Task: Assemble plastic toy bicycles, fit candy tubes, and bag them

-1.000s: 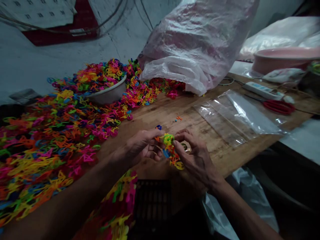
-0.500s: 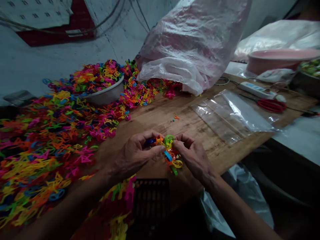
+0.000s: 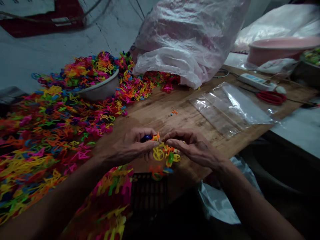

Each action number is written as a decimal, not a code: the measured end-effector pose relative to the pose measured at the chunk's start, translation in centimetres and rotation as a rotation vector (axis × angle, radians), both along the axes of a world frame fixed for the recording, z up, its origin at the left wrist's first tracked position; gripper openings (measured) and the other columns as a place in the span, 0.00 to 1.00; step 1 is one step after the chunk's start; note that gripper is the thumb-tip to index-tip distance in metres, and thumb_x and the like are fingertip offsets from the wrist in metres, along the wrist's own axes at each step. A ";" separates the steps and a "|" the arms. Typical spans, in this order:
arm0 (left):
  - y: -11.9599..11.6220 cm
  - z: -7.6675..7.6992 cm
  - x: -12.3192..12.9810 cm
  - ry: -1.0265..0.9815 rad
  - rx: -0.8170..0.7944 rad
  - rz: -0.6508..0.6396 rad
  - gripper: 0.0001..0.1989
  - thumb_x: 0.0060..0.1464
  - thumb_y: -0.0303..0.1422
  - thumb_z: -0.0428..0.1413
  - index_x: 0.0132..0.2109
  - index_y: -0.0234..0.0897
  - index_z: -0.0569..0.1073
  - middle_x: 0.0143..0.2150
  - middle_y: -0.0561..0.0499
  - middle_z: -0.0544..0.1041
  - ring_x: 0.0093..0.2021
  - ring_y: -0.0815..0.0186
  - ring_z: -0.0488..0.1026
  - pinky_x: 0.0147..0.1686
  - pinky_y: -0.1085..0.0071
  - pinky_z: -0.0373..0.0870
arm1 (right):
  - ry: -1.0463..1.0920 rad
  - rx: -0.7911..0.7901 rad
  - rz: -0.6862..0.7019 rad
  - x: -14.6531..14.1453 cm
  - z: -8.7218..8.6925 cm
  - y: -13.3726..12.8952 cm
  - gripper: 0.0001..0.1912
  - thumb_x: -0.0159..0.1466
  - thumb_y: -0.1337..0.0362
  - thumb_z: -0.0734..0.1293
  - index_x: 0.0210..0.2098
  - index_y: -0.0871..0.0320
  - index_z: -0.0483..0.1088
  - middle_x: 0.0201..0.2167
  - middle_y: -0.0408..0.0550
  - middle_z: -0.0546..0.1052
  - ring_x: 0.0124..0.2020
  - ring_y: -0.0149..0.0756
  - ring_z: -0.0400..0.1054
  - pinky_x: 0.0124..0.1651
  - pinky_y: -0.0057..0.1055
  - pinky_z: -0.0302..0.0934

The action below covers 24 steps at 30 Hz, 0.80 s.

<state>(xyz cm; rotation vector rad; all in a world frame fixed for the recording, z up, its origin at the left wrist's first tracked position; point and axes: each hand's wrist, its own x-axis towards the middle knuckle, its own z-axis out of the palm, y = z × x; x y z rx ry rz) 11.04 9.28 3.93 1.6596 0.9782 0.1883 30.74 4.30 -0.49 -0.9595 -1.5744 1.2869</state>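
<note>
Pinched in the left hand (image 3: 131, 145) I see a dark-blue and orange plastic piece (image 3: 147, 137); the right hand (image 3: 197, 146) has its fingertips together nearby — on what, I can't tell. Yellow and green plastic pieces (image 3: 158, 154) dangle beneath; a slack pinch could drop some onto the black slotted plastic grate (image 3: 149, 193). Beyond, a pale round plastic basin (image 3: 102, 90) brims with multicoloured plastic pieces (image 3: 87, 68) — more lie by the translucent pinkish plastic bag (image 3: 195, 35).

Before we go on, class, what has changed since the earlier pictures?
The bright pieces between the left hand and right hand now hang lower, orange and blue ones lowest. The left grip still holds the dark-blue piece; the clear bag and heaped bowl stayed put.
</note>
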 end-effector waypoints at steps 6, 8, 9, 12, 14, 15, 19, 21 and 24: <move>0.6 -1.5 0.0 -0.193 -0.170 0.105 0.09 0.54 0.34 0.55 0.38 0.33 0.67 0.24 0.53 0.74 0.22 0.70 0.71 0.25 0.75 0.69 | 0.040 0.022 -0.253 0.9 -0.9 1.0 0.07 0.62 0.66 0.62 0.35 0.61 0.71 0.27 0.43 0.71 0.25 0.26 0.62 0.27 0.24 0.57; 1.0 -1.9 -0.2 -0.251 -0.165 0.215 0.08 0.52 0.32 0.57 0.37 0.32 0.68 0.25 0.53 0.75 0.22 0.71 0.72 0.25 0.75 0.70 | -0.077 0.162 -0.501 1.1 -2.5 0.7 0.08 0.63 0.67 0.60 0.37 0.61 0.70 0.29 0.45 0.72 0.27 0.28 0.64 0.31 0.27 0.60; 1.2 -2.0 -0.3 -0.287 -0.157 0.286 0.08 0.52 0.31 0.57 0.37 0.31 0.68 0.26 0.53 0.75 0.22 0.71 0.72 0.25 0.76 0.71 | -0.158 0.258 -0.606 1.1 -3.5 0.3 0.08 0.63 0.67 0.60 0.39 0.60 0.70 0.32 0.46 0.73 0.30 0.30 0.66 0.34 0.29 0.61; 1.5 -2.6 -0.8 -0.373 -0.169 0.446 0.07 0.51 0.26 0.57 0.39 0.31 0.69 0.29 0.52 0.77 0.23 0.71 0.74 0.28 0.74 0.73 | -0.418 0.536 -0.752 0.7 -6.2 -1.2 0.10 0.64 0.68 0.59 0.43 0.60 0.69 0.38 0.50 0.73 0.40 0.36 0.66 0.44 0.35 0.61; 1.3 -2.8 -1.0 -0.387 -0.194 0.467 0.07 0.52 0.25 0.56 0.40 0.30 0.69 0.30 0.51 0.78 0.24 0.70 0.75 0.29 0.73 0.73 | -0.500 0.614 -0.786 0.4 -7.0 -1.8 0.11 0.64 0.70 0.58 0.45 0.60 0.67 0.38 0.51 0.72 0.42 0.37 0.66 0.46 0.37 0.60; 1.1 -2.7 -1.1 -0.390 -0.203 0.460 0.06 0.52 0.25 0.55 0.39 0.30 0.69 0.30 0.51 0.78 0.25 0.69 0.75 0.29 0.73 0.74 | -0.511 0.619 -0.817 0.4 -6.9 -1.8 0.12 0.65 0.70 0.57 0.45 0.60 0.67 0.38 0.51 0.72 0.41 0.37 0.66 0.46 0.37 0.60; 0.7 -1.5 -1.1 -0.382 -0.206 0.428 0.05 0.52 0.25 0.56 0.38 0.30 0.71 0.29 0.49 0.78 0.25 0.68 0.76 0.28 0.73 0.74 | -0.494 0.603 -0.911 1.2 -5.3 -1.0 0.11 0.66 0.69 0.57 0.45 0.59 0.67 0.38 0.48 0.72 0.36 0.33 0.67 0.44 0.36 0.61; 0.9 -0.7 -1.2 -0.360 -0.212 0.433 0.06 0.51 0.26 0.57 0.38 0.30 0.71 0.29 0.48 0.78 0.24 0.67 0.75 0.27 0.73 0.74 | -0.523 0.603 -0.872 1.8 -4.5 -1.0 0.10 0.65 0.69 0.58 0.44 0.59 0.68 0.35 0.47 0.73 0.35 0.33 0.68 0.44 0.35 0.61; 1.2 0.0 -1.8 -0.316 -0.224 0.504 0.04 0.51 0.26 0.56 0.35 0.29 0.70 0.26 0.46 0.77 0.23 0.66 0.76 0.27 0.73 0.74 | -0.548 0.559 -0.730 2.1 -4.0 -2.1 0.08 0.63 0.70 0.61 0.40 0.59 0.70 0.33 0.46 0.74 0.35 0.33 0.69 0.42 0.33 0.61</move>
